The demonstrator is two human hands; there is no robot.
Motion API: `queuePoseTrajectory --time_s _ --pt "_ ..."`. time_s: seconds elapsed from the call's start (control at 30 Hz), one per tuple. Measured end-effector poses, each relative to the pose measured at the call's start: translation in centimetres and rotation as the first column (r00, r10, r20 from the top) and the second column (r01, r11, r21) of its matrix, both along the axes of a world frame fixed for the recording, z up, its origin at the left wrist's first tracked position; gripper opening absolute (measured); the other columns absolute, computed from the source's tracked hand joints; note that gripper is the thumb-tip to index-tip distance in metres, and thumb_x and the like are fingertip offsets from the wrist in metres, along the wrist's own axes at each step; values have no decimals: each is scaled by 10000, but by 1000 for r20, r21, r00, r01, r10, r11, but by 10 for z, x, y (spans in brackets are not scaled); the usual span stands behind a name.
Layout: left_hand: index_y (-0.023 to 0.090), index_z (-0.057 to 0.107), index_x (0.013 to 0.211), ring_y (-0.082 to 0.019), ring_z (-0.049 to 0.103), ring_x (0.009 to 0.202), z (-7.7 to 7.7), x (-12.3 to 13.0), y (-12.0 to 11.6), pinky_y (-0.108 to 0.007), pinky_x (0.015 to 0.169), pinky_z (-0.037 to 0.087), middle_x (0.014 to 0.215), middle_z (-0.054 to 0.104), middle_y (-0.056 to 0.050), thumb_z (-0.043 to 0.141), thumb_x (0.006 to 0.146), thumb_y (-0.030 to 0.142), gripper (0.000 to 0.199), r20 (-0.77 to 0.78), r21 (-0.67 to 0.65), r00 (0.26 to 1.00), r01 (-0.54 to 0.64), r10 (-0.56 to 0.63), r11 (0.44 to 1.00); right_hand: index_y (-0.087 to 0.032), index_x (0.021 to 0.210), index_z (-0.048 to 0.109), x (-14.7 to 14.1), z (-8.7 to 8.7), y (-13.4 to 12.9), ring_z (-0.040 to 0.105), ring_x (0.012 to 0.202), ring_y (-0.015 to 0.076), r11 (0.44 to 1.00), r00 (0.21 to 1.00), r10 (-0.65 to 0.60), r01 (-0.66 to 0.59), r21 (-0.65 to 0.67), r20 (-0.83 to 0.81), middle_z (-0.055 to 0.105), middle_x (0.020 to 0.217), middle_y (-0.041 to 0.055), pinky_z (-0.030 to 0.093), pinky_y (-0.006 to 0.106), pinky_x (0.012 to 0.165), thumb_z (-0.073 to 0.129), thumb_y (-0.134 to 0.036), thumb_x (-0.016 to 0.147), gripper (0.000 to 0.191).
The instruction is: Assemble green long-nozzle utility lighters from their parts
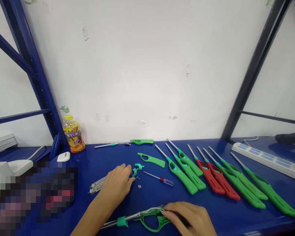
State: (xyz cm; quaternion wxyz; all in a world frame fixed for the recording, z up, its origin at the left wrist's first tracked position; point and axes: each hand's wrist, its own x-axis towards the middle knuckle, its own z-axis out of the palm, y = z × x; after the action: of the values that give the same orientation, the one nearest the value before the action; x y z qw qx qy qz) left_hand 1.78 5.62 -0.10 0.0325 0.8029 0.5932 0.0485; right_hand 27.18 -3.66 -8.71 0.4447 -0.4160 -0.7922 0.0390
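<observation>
Gaping open, a green lighter body (163, 222) is pinched by the right hand (190, 216); closing seems left to be done. Beyond that hand, eight lighters (208, 177) appear finished. Grip of the left hand (119, 180), beside teal pieces (139, 166), cannot be told.

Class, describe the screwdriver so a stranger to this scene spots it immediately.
On the blue table, find the row of green and red lighters. Just left of it, beyond the right hand, lies the screwdriver, its metal shaft pointing left. Unlike the lighters, its handle is see-through purple with red near the shaft.
</observation>
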Motion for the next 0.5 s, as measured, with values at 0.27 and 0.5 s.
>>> queuePoseTrajectory --time_s 0.27,0.5 --pt "227 619 1015 -231 712 931 10 -5 -30 -337 800 450 987 727 -37 403 1126 193 246 90 13 996 -9 7 1000 -295 1065 793 -3 3 -5 833 798 120 999 999 -12 9 -53 -47 859 949 -64 614 142 803 612 -433 1152 244" --pt "277 545 961 -210 660 872 -6 -21 -73 -326 767 409 932 718 22 309 1142 398 321 358 -164 914 262 -190 951 -286 1000 796 -11 14 -6 829 751 103 999 997 -48 48 6 -60 857 899 -74 608 120 778 564 -500 1162 355"
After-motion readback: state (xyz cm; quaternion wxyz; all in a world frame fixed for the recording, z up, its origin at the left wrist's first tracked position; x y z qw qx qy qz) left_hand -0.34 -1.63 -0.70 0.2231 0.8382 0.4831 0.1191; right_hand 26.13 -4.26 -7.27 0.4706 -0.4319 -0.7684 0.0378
